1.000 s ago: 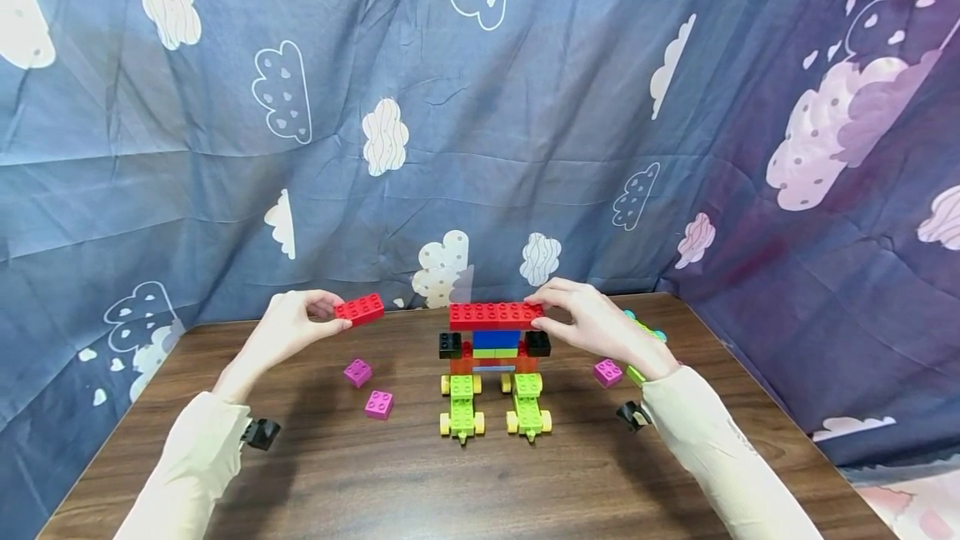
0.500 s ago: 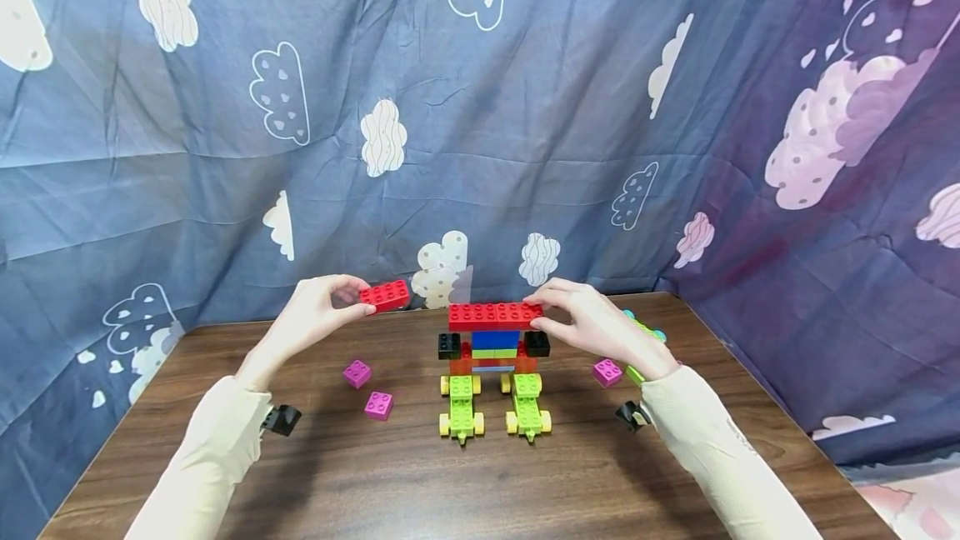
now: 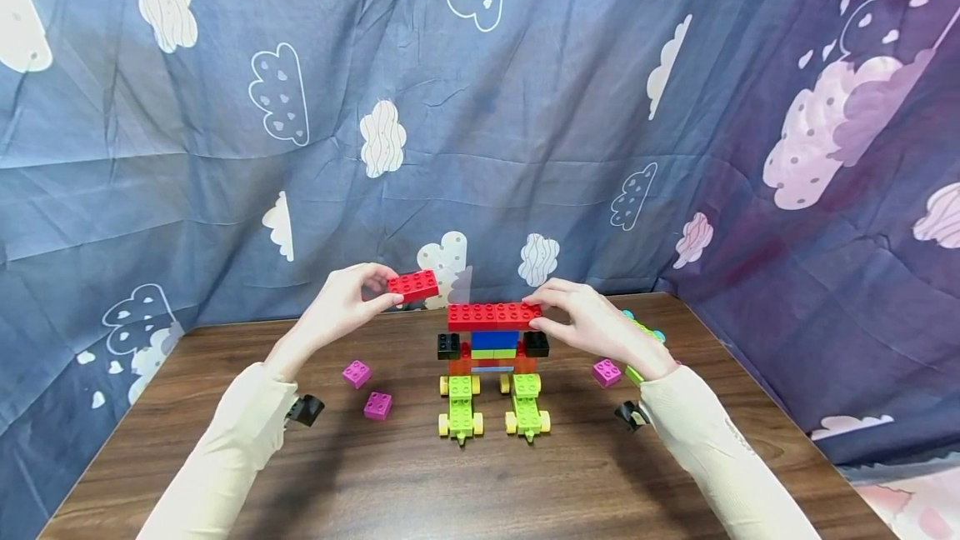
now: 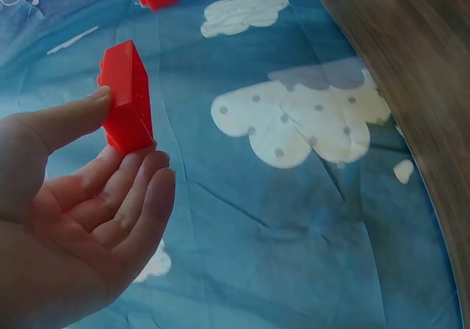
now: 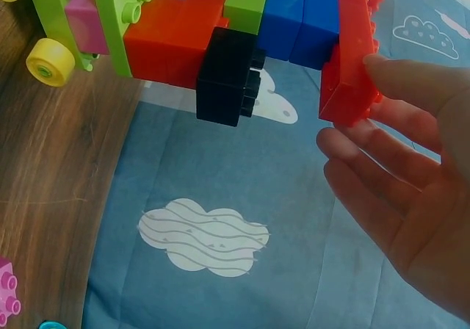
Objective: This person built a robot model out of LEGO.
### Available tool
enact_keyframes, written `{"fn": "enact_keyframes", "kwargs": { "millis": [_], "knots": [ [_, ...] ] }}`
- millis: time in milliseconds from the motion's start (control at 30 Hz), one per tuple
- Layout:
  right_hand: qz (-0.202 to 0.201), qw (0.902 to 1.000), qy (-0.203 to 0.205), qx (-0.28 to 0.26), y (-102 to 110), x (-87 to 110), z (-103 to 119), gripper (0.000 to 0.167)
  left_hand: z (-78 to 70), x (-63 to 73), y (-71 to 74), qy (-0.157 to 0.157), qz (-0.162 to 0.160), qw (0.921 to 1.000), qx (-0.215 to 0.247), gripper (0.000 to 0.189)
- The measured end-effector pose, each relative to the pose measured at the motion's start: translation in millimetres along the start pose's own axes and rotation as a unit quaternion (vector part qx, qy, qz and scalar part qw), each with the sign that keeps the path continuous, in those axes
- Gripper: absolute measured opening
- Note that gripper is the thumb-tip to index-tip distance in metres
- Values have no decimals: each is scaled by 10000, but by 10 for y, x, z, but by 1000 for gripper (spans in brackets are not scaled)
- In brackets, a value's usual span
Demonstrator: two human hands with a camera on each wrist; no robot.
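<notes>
My left hand (image 3: 347,300) pinches a red toy building brick (image 3: 413,285) between thumb and fingers, held in the air left of and above the built figure. In the left wrist view the brick (image 4: 126,98) shows its smooth side and end. My right hand (image 3: 587,315) grips the right end of the red top row (image 3: 486,317) of the figure. Under that row come blue bricks (image 3: 495,340), a green layer, black bricks (image 3: 448,346) jutting out on both sides, and red bricks lower down. Two lime-green wheeled bases (image 3: 461,408) with yellow wheels stand at the bottom.
Two magenta bricks (image 3: 378,405) lie on the wooden table (image 3: 390,482) left of the figure. Another magenta brick (image 3: 606,372) lies to its right, near a green piece with blue wheels (image 3: 645,326) partly behind my right arm. A cloud-patterned cloth (image 3: 322,190) hangs behind.
My left hand has carried the red brick rightward and slightly upward, closer to the figure's top row. The right hand keeps its grip in the same place.
</notes>
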State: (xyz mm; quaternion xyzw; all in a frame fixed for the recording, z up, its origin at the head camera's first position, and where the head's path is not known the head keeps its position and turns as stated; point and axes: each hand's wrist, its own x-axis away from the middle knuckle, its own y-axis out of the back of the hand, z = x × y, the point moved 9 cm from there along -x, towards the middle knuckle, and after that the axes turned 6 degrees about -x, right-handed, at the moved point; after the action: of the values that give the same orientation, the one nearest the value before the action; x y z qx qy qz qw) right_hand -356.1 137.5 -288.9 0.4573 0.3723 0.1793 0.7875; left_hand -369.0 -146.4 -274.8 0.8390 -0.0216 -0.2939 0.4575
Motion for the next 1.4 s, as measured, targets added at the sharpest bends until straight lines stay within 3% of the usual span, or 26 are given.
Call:
{"fn": "enact_keyframes", "kwargs": {
  "millis": [367,767,967,1400],
  "knots": [
    [-99,9998,160,60,4,-5,13,28,-344,-150,-191,-283,269,9986,370,25],
    [-77,9998,161,97,10,-2,30,28,-624,-278,-343,-505,519,9943,776,27],
    [-80,9997,215,111,15,-9,33,28,-700,-296,-419,-580,582,9928,873,28],
    [-23,9999,161,60,10,-7,20,29,-729,-286,-606,-558,890,9928,570,29]
  ]
}}
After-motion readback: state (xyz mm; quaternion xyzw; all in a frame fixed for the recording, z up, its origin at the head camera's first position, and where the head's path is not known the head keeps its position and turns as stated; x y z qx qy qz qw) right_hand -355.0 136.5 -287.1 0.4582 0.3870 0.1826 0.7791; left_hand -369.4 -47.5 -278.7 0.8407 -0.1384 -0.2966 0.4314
